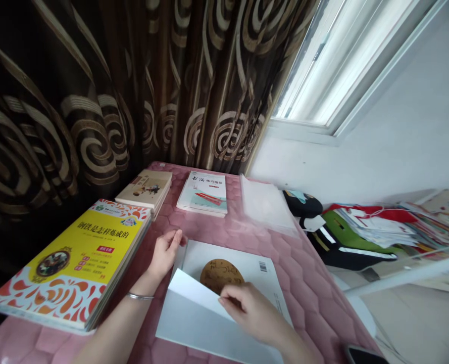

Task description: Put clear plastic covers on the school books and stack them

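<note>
A white book point(262, 293) with a brown-gold disc and a barcode lies on the pink quilted table cover in front of me. Its near part is covered by a pale sheet-like flap point(194, 308), lifted along its slanting upper edge. My right hand point(243, 303) pinches that edge between thumb and fingers, over the lower side of the disc. At the book's far left corner, my left hand point(167, 253) is closed with thumb and finger together on the edge. Its other fingers are partly hidden. A bracelet point(140, 297) circles the left wrist.
Left stands a stack topped by a yellow book point(84, 253), with beige books point(148, 187) behind. Farther back are white books point(205, 192) and clear plastic sheets point(265, 202). A dark phone-like object point(362, 355) sits at the near right edge. Bags and papers point(379, 227) lie beyond the table.
</note>
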Tool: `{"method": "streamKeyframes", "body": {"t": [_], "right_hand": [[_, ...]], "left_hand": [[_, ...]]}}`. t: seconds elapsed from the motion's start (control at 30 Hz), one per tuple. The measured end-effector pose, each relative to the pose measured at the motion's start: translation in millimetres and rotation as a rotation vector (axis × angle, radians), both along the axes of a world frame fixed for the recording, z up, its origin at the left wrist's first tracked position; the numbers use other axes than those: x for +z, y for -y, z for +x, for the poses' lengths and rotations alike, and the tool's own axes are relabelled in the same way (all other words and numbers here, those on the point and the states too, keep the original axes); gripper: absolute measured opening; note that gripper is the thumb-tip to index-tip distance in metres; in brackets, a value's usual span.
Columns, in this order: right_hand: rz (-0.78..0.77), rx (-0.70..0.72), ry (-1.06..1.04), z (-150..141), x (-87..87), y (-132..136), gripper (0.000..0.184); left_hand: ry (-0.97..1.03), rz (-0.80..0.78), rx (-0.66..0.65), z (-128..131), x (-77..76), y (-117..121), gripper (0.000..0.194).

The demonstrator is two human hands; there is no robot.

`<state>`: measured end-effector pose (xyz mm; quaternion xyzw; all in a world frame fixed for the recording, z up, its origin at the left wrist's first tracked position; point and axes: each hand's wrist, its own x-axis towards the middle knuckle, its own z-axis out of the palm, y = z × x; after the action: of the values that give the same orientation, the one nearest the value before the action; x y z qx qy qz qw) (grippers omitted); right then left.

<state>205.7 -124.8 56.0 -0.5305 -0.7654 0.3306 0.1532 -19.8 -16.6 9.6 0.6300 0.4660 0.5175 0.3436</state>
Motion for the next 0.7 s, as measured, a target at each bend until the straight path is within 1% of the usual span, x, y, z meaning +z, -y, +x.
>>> {"method": "streamKeyframes", "body": {"t": [0.07, 0.13, 0.2, 0.27, 0.3, 0.37, 0.43, 0.5, 0.6, 0.67, 0.7], "right_hand": [[0.035, -0.084, 0.018, 5.8, -1.0, -1.7, 0.030], [0.150, -0.169, 0.052, 12.0, -4.5, -3.6, 0.034], [0.313, -0.259, 0.121, 16.9, -10.4, -5.4, 0.037], [0.508, -0.332, 0.198, 19.3, -16.9, -7.2, 0.041], [0.600, -0.359, 0.231, 19.4, -19.7, -8.2, 0.042], [0.757, -0.395, 0.283, 17.9, -22.4, -10.4, 0.043], [0.867, -0.411, 0.335, 14.4, -20.2, -13.3, 0.040], [0.946, -0.414, 0.387, 8.6, -13.9, -16.8, 0.033], [1.023, -0.357, 0.437, -7.1, -4.8, -22.9, 0.028], [1.021, -0.275, 0.439, -22.1, -5.2, -27.1, 0.028], [1.002, -0.231, 0.438, -29.9, -8.1, -29.1, 0.028]], "left_hand": [[0.084, -0.105, -0.126, 1.9, 6.2, 7.3, 0.054], [0.138, -0.175, -0.223, 3.4, 10.9, 12.9, 0.060], [0.136, -0.221, -0.313, 4.8, 14.0, 16.3, 0.058], [0.093, -0.251, -0.374, 6.7, 15.1, 17.7, 0.050], [0.068, -0.258, -0.375, 7.9, 14.6, 17.7, 0.046], [0.039, -0.261, -0.327, 10.6, 11.4, 16.0, 0.043], [0.034, -0.262, -0.268, 13.2, 6.2, 12.7, 0.042], [0.040, -0.268, -0.203, 15.0, 0.3, 8.3, 0.042], [0.061, -0.273, -0.098, 15.7, -7.8, 1.5, 0.045], [0.079, -0.270, -0.057, 15.3, -12.4, -1.8, 0.048], [0.081, -0.262, -0.042, 14.8, -14.1, -2.8, 0.049]]}}
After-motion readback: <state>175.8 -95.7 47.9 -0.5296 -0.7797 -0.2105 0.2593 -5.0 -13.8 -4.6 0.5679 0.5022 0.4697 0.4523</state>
